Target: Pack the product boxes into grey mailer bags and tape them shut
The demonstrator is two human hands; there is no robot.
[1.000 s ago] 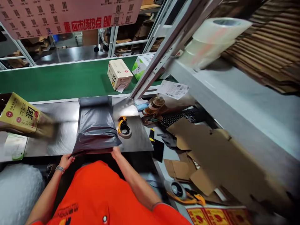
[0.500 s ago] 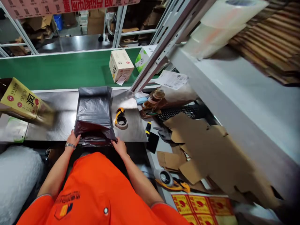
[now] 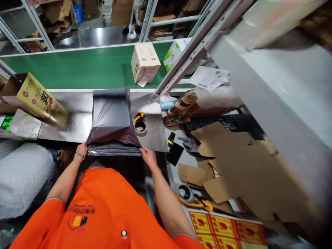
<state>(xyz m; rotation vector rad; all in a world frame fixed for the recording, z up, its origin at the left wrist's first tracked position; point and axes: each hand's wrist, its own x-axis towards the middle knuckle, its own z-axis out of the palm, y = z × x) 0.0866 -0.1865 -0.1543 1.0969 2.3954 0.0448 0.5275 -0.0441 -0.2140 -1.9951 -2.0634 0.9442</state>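
Note:
A dark grey plastic mailing bag (image 3: 111, 110) lies on the metal bench, filled out by a box-like shape; its contents are hidden. My left hand (image 3: 82, 149) pinches the near left corner of the bag's mouth. The near right corner is gripped by my right hand (image 3: 148, 157). Between my hands the bag's edge is stretched straight and hangs slightly past the bench's front edge. Just right of the bag sits a yellow and black tape dispenser (image 3: 140, 122).
A yellow carton (image 3: 36, 97) stands at the left. Behind the bench runs a green belt (image 3: 85, 74) carrying a cream box (image 3: 145, 62). On the right are cardboard sheets (image 3: 233, 166), a keyboard (image 3: 228, 121) and a metal post (image 3: 181, 62). Bubble wrap (image 3: 24, 176) bulges at lower left.
My hands have moved farther apart, pulling the bag's mouth wide and taut. The bag's top has smoothed out. The camera view has shifted, so the surroundings sit farther right.

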